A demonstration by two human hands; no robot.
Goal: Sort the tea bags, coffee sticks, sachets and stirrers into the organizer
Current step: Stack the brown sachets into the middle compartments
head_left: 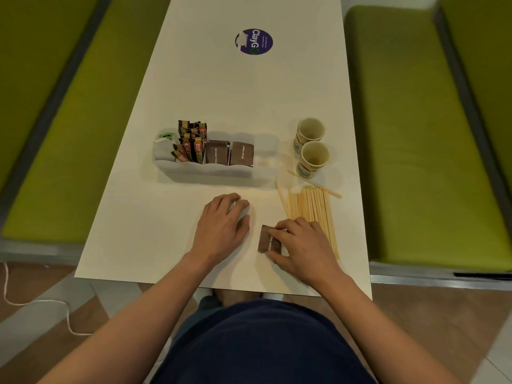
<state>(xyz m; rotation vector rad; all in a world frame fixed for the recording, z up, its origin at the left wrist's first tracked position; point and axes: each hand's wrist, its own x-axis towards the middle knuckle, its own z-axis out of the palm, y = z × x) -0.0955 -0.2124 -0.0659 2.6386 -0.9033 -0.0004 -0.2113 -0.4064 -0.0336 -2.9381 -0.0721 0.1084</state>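
The organizer (205,170) stood mid-table, and everything here is placed against it. Inside it, tea bags (163,146) filled the leftmost slot, coffee sticks (191,142) the next, and brown sugar sachets (230,152) the two after; its right end looked empty, though glare washed that part out.

Nearer the person than the organizer, the right hand (302,248) pinched a loose brown sachet (267,241) between thumb and fingertips, low on the table. The left hand (221,225), also on the near side, curled over something pale; what it held, if anything, I could not tell.

The stirrers (313,212) lay in a loose row off the organizer's right near corner, touching the right hand's knuckles. A careless lift could have scattered them toward the table edge. Two paper cups (311,146) stood just right of the organizer, where a swinging wrist might have tipped them.
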